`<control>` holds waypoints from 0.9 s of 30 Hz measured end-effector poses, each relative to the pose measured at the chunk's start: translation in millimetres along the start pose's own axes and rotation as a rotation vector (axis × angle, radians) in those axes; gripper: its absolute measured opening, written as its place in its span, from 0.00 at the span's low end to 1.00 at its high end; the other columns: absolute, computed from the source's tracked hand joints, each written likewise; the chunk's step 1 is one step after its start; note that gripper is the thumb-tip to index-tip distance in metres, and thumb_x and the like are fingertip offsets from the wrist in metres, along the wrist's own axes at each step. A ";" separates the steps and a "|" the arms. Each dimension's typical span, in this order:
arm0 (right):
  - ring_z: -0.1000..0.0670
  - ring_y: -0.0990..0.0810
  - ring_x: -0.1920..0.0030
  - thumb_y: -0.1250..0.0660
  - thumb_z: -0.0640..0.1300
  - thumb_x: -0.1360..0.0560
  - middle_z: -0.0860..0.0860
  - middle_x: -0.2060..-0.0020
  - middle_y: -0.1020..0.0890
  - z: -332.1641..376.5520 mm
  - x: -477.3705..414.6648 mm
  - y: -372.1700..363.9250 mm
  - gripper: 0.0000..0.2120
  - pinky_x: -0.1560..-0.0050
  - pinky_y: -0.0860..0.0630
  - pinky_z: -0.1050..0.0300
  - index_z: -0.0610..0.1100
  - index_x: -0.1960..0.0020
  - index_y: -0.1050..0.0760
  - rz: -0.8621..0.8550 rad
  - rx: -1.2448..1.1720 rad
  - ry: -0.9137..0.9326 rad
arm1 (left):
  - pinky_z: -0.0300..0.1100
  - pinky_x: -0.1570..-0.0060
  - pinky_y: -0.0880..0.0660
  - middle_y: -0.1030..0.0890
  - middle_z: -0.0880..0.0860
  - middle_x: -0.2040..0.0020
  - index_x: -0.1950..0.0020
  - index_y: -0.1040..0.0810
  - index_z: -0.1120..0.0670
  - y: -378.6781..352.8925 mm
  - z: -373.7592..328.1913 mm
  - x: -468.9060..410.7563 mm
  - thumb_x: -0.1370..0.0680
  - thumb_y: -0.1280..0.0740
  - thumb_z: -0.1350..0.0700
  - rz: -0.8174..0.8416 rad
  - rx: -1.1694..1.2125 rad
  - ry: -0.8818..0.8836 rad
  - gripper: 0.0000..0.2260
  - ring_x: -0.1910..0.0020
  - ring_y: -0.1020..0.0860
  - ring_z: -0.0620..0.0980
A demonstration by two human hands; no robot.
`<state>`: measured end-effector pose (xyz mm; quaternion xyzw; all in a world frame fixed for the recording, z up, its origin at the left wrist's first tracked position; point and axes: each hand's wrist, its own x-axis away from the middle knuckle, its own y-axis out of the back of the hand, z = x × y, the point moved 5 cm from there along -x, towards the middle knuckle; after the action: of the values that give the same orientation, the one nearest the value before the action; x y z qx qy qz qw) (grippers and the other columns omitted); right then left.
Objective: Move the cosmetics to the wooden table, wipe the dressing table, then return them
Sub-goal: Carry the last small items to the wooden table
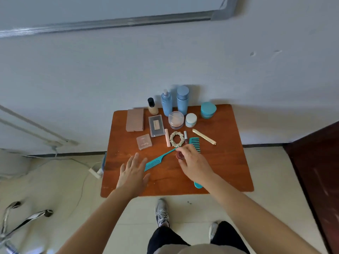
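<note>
One slip is the worry: yr right hand (192,162) pinches a small red jar (179,155) w/ fingertips only, at or just above the wooden counter (229,162) (can't tell which), right beside the tail comb (157,159). Thin grip, so it could drop, roll or knock that comb. Yr left hand (133,171) hovers flat, fingers spread, holding nothing, near the comb's teeth; a sweep could shove it off the front edge.

Count:
- 2 blue bottles (167,103)
- 1 foundation bottle (152,107)
- 1 teal jar (208,110)
- 1 white-lid jar (190,120)
- 1 powder jar (176,120)
- 1 brown box (135,119)
- 1 clear-case palette (156,125)
- 1 pink compact (144,142)
- 1 pink tube (167,137)
- 1 lip tube (185,137)
- 1 gold tube (204,136)
- 1 scrunchie (177,138)
- 2 combs, incl. the wide-tooth comb (194,142)
</note>
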<state>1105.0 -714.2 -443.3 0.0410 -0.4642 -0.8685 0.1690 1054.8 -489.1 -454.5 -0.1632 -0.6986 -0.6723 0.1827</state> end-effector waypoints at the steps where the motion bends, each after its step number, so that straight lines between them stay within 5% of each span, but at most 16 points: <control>1: 0.55 0.22 0.45 0.33 0.47 0.21 0.55 0.40 0.30 0.4 -6.4 -8.4 0.19 0.52 0.27 0.67 0.54 0.33 0.32 0.001 0.007 -0.047 | 0.61 0.26 0.50 0.53 0.51 0.19 0.22 0.50 0.41 -2.6 4.9 -12.6 0.20 0.45 0.37 0.017 0.005 -0.031 0.29 0.20 0.54 0.58; 7: 0.51 0.24 0.40 0.34 0.50 0.21 0.52 0.41 0.25 -1.1 -8.9 -62.0 0.18 0.40 0.24 0.60 0.50 0.33 0.28 0.007 0.098 -0.274 | 0.61 0.25 0.54 0.57 0.50 0.19 0.20 0.55 0.43 -25.9 16.7 -58.7 0.19 0.52 0.37 0.146 -0.040 -0.222 0.29 0.21 0.59 0.58; 16: 0.51 0.26 0.41 0.34 0.51 0.21 0.53 0.41 0.24 4.5 1.5 -87.1 0.19 0.47 0.22 0.60 0.51 0.31 0.27 -0.109 0.139 -0.503 | 0.63 0.26 0.53 0.63 0.51 0.20 0.22 0.64 0.42 -43.8 31.2 -63.6 0.20 0.54 0.35 0.171 -0.143 -0.336 0.31 0.22 0.62 0.60; 21: 0.51 0.30 0.34 0.36 0.56 0.21 0.53 0.32 0.32 12.5 -1.8 -85.5 0.26 0.39 0.24 0.57 0.55 0.26 0.38 -0.024 0.129 -0.579 | 0.62 0.26 0.53 0.61 0.51 0.19 0.21 0.61 0.42 -37.1 31.5 -65.4 0.21 0.51 0.34 0.203 -0.150 -0.335 0.33 0.21 0.61 0.59; 27: 0.51 0.32 0.32 0.44 0.59 0.19 0.52 0.32 0.32 14.4 41.6 -42.0 0.23 0.38 0.25 0.56 0.53 0.27 0.36 -0.203 0.092 -0.626 | 0.59 0.26 0.48 0.50 0.49 0.19 0.20 0.49 0.46 0.8 13.5 -64.6 0.19 0.45 0.38 0.103 -0.109 -0.350 0.30 0.20 0.51 0.55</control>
<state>1051.8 -695.2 -466.0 -0.1743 -0.5259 -0.8295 -0.0711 1111.6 -474.4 -484.9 -0.3226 -0.6731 -0.6602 0.0834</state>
